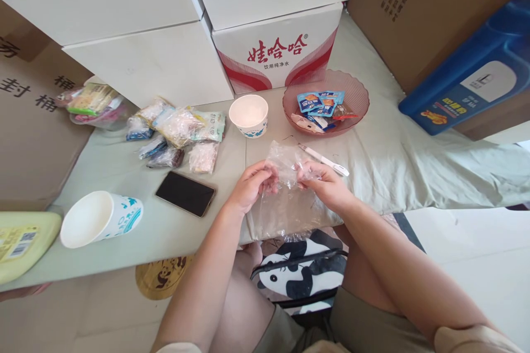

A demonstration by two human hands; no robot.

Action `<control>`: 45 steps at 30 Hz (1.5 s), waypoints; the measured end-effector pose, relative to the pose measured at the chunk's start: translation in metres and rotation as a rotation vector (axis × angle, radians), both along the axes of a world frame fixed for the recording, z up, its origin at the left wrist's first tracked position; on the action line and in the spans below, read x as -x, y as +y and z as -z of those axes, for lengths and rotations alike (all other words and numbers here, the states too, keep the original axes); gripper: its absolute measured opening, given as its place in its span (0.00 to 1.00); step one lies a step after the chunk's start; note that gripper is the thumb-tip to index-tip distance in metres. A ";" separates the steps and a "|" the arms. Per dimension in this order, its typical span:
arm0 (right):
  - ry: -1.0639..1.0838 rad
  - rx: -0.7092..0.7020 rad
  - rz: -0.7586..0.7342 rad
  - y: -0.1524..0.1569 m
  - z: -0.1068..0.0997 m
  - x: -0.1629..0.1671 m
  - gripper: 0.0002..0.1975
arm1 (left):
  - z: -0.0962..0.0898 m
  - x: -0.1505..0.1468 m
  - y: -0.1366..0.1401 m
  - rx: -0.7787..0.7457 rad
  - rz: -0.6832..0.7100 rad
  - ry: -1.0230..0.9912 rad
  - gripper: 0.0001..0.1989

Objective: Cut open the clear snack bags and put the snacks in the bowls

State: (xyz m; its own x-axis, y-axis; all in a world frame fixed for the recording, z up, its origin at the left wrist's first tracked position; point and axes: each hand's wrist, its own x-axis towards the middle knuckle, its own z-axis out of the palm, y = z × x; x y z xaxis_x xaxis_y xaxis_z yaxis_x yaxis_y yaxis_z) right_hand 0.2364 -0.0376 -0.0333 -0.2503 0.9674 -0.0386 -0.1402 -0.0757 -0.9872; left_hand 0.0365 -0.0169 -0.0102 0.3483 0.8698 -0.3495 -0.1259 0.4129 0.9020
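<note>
Between my two hands hangs a clear plastic bag (285,204), thin and crinkled, over the front edge of the cloth-covered surface. My left hand (253,185) pinches its upper left part with fingers closed. On the other side, my right hand (325,183) grips the upper right part, fingers also closed. Just beyond my right hand lies a white pen-shaped cutter (325,160). A paper cup (249,116) with a blue pattern stands upright past the bag. To its right, a pink ribbed bowl (356,105) holds several blue snack packets (321,103).
Left of my hands lie a black phone (186,193), several wrapped packets (180,127) and a tipped paper cup (101,219). A yellow-green bottle (27,245) is at the far left, a blue bottle (467,66) at the right. White boxes (277,55) stand behind.
</note>
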 end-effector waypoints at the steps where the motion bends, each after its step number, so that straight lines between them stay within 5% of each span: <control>1: -0.002 0.004 -0.003 0.000 0.000 0.000 0.10 | 0.001 0.000 0.000 0.003 -0.003 -0.004 0.13; 8: -0.052 0.015 -0.021 0.000 0.002 -0.002 0.03 | 0.007 -0.003 0.003 0.014 -0.034 -0.049 0.22; 15: 0.018 0.123 0.028 -0.002 0.007 -0.005 0.13 | 0.007 0.000 0.006 0.039 -0.177 0.007 0.32; 21: 0.171 0.165 -0.012 -0.002 0.004 -0.004 0.14 | 0.008 0.002 0.005 -0.070 -0.204 0.101 0.20; 27: 0.099 0.121 0.011 -0.001 0.006 -0.001 0.19 | 0.010 0.003 0.005 0.003 -0.159 0.084 0.30; 32: 0.010 0.094 -0.055 0.000 0.004 -0.002 0.33 | 0.010 0.003 0.004 -0.044 -0.147 0.134 0.30; 38: -0.086 0.093 0.015 0.000 0.002 -0.003 0.17 | 0.008 0.002 0.002 -0.159 -0.100 0.203 0.20; 45: -0.075 0.210 -0.098 -0.003 0.004 -0.002 0.19 | 0.009 0.002 0.002 -0.178 -0.079 0.207 0.16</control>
